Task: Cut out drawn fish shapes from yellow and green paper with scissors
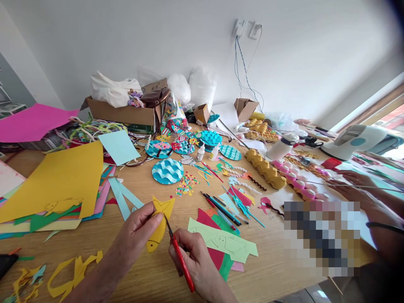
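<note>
pinching yellow paper fish (157, 235) (left grip (140, 225)), clasping red-handled tool (182, 262) with closed right grip (197, 252)

Your left hand (139, 229) pinches a yellow fish (158, 233) by its tail end, and your right hand (197, 256) grips a red-handled tool (182, 264), its dark tip at the fish's edge. Right of the fish lie pens (227, 215) and a pale green strip (233, 245). Yellow scraps (76, 271) lie near left, a yellow sheet (71, 168) farther off. Beyond your hands sit confetti (186, 184) and a blue disc (167, 171). Another person's hand (350, 188) shows at right.
</note>
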{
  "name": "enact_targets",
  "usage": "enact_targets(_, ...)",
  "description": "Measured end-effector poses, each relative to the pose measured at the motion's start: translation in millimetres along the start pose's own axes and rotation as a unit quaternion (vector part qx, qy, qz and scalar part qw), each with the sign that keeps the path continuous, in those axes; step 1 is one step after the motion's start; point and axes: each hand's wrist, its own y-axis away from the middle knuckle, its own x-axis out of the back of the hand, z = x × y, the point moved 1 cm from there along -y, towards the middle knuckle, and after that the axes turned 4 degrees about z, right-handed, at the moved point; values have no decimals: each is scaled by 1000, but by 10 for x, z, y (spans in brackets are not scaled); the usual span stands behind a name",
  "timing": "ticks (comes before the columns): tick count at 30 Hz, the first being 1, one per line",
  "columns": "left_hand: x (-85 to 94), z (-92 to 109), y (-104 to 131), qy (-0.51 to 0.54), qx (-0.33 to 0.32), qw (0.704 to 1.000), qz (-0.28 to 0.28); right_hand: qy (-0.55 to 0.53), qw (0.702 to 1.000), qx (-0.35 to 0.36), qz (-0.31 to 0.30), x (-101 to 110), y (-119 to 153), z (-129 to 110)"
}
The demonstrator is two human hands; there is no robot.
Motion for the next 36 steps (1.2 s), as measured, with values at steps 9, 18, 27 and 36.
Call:
enact_targets(9, 37, -18, -8, -18, -14, 1000, -1, 14, 1000, -7, 4, 1, -10, 5)
enact_targets(18, 72, -57, -32, -41, -6, 999, -6, 12, 1000, -8, 9, 2, -16, 14)
enact_targets(27, 67, -109, -20, -31, -3, 999, -22, 4, 1000, -5, 10, -2, -12, 38)
enact_targets(36, 73, -110, -26, -20, 8, 1000, -18, 44, 999, 12, 21, 34, -16, 28)
